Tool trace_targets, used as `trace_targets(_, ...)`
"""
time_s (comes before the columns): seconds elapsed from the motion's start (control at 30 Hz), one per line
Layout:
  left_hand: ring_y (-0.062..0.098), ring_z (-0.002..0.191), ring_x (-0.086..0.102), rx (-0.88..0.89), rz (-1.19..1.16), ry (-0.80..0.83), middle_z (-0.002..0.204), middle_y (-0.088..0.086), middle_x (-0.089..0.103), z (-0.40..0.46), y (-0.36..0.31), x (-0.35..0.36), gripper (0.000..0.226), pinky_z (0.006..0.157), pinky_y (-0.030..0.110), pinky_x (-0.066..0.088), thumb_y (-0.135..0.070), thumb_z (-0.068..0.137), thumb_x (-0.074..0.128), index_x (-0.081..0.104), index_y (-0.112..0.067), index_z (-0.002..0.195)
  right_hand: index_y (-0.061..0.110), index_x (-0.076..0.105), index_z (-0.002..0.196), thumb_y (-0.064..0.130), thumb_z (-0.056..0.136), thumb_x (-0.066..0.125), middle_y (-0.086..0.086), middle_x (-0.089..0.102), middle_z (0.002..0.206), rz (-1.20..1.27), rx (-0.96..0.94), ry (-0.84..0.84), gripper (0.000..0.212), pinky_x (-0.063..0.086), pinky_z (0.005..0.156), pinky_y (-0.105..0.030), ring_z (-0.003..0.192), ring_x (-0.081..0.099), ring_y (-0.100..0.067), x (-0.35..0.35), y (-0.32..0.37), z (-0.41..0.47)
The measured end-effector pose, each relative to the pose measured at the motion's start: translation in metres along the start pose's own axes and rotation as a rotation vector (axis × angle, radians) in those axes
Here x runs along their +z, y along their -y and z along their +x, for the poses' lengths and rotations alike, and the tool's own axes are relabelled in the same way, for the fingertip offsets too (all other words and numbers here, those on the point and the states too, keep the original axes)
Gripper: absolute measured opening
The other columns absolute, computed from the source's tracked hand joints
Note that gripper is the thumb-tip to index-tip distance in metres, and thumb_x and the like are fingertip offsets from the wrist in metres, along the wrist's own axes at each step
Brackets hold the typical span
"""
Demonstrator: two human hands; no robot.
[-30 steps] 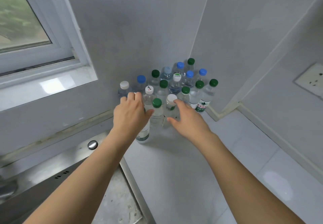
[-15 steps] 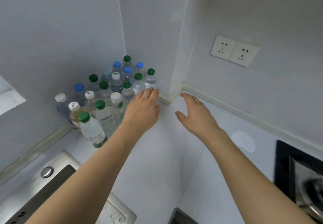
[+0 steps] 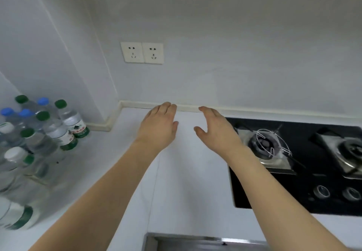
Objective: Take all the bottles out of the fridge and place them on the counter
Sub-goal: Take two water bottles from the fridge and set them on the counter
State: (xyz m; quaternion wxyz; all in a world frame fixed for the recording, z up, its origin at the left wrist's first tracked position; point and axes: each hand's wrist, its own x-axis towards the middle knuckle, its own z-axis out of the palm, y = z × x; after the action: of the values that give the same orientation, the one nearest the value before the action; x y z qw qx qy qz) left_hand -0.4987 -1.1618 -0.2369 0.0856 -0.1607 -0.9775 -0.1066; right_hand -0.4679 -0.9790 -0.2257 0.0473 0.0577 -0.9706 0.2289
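The white table (image 3: pixel 188 182) stretches under my hands and runs to the wall ahead. Off to my left hand's side (image 3: pixel 156 127), a tight cluster of water bottles (image 3: pixel 39 143) stands on it in the corner, with green, blue and white caps; the nearest ones are blurred. Beside my right hand (image 3: pixel 217 131), set into the table, is a black gas hob (image 3: pixel 305 196) with two burners and two knobs along its near edge.

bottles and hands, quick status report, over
Left hand open, right hand open, both empty above the counter. Bottles clustered upright in the counter's left corner. Gas stove to the right; nothing between the hands.
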Motion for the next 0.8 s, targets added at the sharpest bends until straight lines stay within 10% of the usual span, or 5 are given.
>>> trace_targets(0.8,0.025,0.132,0.041,0.611,-0.067,0.044,0.148,0.005,0.040,-0.033,-0.439,0.042,0.052,0.110,0.038,0.035,-0.033,0.097,0.049,0.038,-0.013,0.144,0.015,0.035,0.146,0.028,0.093,0.058,-0.006,0.045,0.143,-0.049,0.466,-0.309,0.059,0.040,0.102,-0.032,0.129,0.045,-0.021,-0.200,-0.272,-0.291)
